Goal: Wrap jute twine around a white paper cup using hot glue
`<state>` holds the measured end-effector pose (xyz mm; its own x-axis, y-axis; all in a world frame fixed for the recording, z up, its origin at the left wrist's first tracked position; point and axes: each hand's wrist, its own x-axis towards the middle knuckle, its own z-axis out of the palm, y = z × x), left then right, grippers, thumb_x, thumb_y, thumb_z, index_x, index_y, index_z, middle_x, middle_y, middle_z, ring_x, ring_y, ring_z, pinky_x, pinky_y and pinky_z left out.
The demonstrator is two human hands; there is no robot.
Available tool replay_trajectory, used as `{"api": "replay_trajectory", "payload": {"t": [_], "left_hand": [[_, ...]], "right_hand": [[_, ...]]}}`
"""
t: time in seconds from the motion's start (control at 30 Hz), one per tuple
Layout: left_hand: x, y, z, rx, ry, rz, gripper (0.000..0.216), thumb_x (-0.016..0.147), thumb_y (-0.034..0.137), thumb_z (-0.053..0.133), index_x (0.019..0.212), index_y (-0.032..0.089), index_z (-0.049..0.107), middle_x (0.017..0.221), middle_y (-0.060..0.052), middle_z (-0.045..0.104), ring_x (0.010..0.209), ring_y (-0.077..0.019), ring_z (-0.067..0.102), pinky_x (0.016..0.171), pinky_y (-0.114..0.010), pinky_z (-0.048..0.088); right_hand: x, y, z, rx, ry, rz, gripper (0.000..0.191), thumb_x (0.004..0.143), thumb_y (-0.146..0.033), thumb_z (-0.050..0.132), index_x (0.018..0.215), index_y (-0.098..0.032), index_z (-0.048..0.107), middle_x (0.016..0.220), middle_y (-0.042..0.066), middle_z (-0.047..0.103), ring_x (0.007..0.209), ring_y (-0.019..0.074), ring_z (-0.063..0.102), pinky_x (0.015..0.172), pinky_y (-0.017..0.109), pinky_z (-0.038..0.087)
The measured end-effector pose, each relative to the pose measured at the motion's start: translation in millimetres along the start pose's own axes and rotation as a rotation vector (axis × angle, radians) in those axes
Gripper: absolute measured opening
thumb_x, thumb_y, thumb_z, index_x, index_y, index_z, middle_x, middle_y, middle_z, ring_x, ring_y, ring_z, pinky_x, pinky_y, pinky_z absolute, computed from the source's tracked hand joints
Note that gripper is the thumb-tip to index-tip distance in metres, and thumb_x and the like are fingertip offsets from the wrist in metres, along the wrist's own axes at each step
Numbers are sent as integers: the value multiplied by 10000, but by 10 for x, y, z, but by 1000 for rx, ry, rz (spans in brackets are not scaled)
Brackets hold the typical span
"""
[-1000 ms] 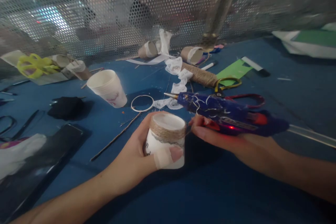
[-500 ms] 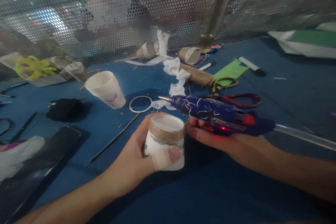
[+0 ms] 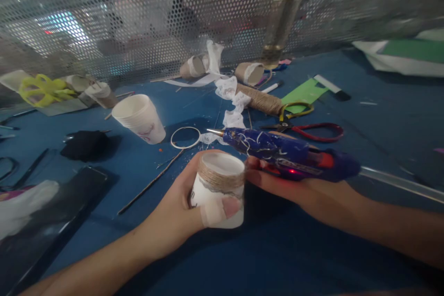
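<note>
My left hand (image 3: 183, 199), a bandage round its thumb, is wrapped about a white paper cup (image 3: 234, 219) whose upper part is wound with brown twine (image 3: 222, 178). The cup's open mouth faces up and tilts a little towards me. In my right hand (image 3: 287, 185) is a blue hot glue gun (image 3: 277, 148), its red light lit and a clear glue stick (image 3: 398, 181) out of its back end. The gun's metal nozzle points left, above and just beyond the cup's rim. My right fingertips are close to the cup's right side; I cannot tell whether they touch it.
Beyond my hands lie scissors (image 3: 319, 132), a twine roll (image 3: 261, 99) and white lace (image 3: 233, 118). Stacked paper cups (image 3: 140, 118) lean at the left, near a thin ring (image 3: 172, 138) and a stick (image 3: 151, 182). A perforated metal panel (image 3: 145, 23) closes the back.
The glue gun has shifted very slightly to the left. My left hand keeps its hold on the cup, which is almost unmoved.
</note>
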<state>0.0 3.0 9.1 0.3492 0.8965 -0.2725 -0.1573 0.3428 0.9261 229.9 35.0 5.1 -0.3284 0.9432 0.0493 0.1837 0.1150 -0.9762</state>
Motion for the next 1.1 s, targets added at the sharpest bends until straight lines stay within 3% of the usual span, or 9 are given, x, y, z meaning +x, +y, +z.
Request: {"api": "replay_trajectory", "payload": {"t": [0.3,0.53,0.7,0.77,0.9,1.1], "left_hand": [[1,-7,-31,-16,-52,-24,637,737,308,990,1292,260,680,1076,-54,771,985,-262,745,810,-314,563],[6,-42,-87,57,-42,10,634,788,305,974,1358,271,699,1163,-58,766,1068,-258,709,931,-347,571],[16,-84,-97,15,7,80,750,890,322,921,1541,414,560,1307,-31,749,1122,-249,728,952,-354,615],[19,-83,-102,24,2,141,680,918,292,902,1490,452,571,1280,1,744,1085,-217,728,935,-324,617],[26,-65,-112,29,-71,171,351,933,267,879,1194,342,657,1103,13,718,943,-183,700,813,-270,596],[30,-63,-126,19,-68,150,322,927,312,885,1105,299,617,1078,5,668,909,-174,666,783,-273,569]], "right_hand": [[27,18,0,-45,3,-20,307,850,-562,880,901,-309,715,869,-25,819,838,247,806,743,362,692],[45,113,5,-31,76,-30,383,828,-646,884,879,-312,704,858,-12,788,855,250,783,786,394,700],[30,121,1,21,87,-17,342,820,-590,921,881,-317,724,909,-17,811,905,247,800,860,395,706],[31,119,9,20,88,-24,347,823,-594,919,891,-316,722,902,-14,808,890,250,796,836,394,706],[40,126,21,-25,78,-14,377,836,-636,895,893,-316,705,841,-10,778,826,245,764,757,384,690],[37,112,8,-21,57,-36,376,852,-633,882,883,-312,689,869,1,778,844,241,759,767,386,678]]}}
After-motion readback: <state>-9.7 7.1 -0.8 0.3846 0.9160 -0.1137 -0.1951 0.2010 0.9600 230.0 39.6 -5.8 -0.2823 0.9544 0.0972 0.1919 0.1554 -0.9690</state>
